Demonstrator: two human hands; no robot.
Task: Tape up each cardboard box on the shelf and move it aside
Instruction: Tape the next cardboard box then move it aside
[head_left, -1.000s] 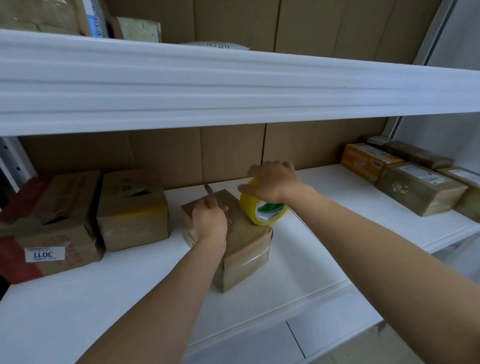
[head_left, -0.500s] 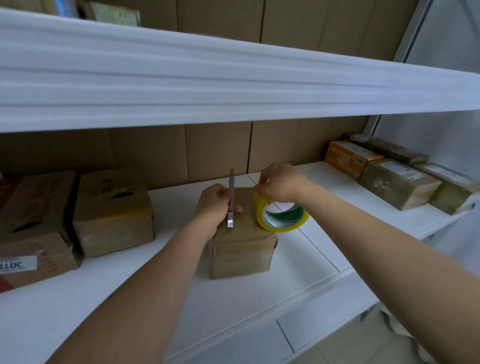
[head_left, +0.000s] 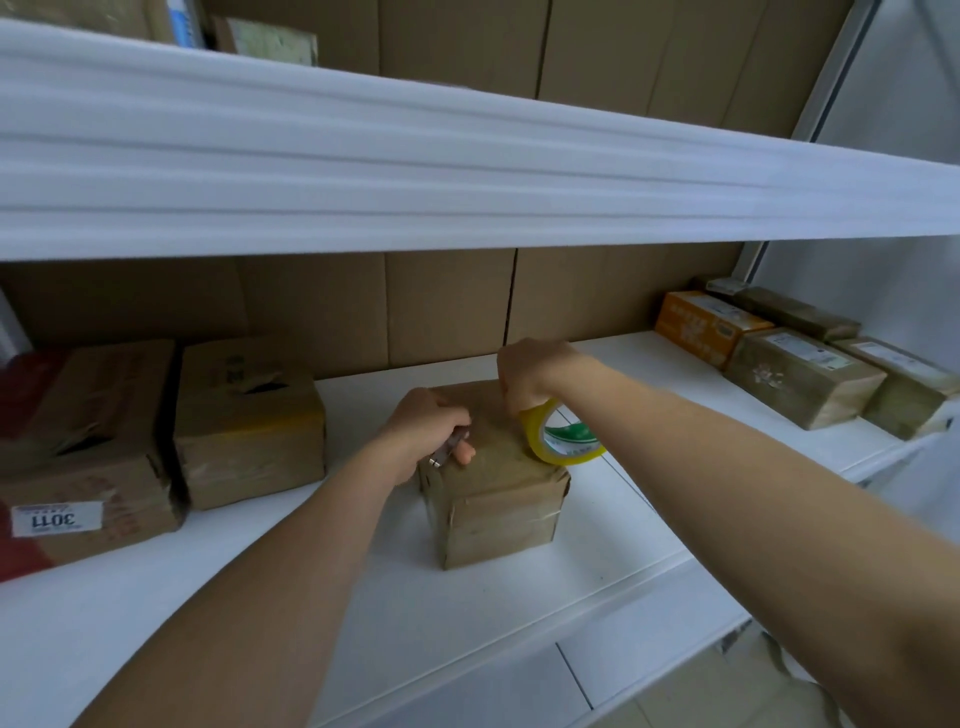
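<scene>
The small cardboard box (head_left: 493, 488) was placed in the centre of the frame, on the white shelf (head_left: 519, 613), well apart from the boxes at the left and at the right, probably so that it could be reached from both sides. The left hand (head_left: 423, 434) was laid on the upper left part of its top, and its fingers were curled around a small metal tool (head_left: 448, 451), of which only a short grey part was seen; whether it was a blade could not be told. It was judged that this hand also pressed the box down so that it would not slide. The right hand (head_left: 530, 376) was held over the far right corner of the box, and the yellow tape roll (head_left: 563, 436) was gripped from above, standing on its edge and touching the top of the box, most likely so that the tape could be drawn tight and cut. The strip between the roll and the tool was too clear to be seen. The box looked brown, nearly cubic, a little crumpled at the corners, and glossy bands of tape were already seen around its front face. The taping of this box was judged to be almost finished, and the moving aside not yet done.
</scene>
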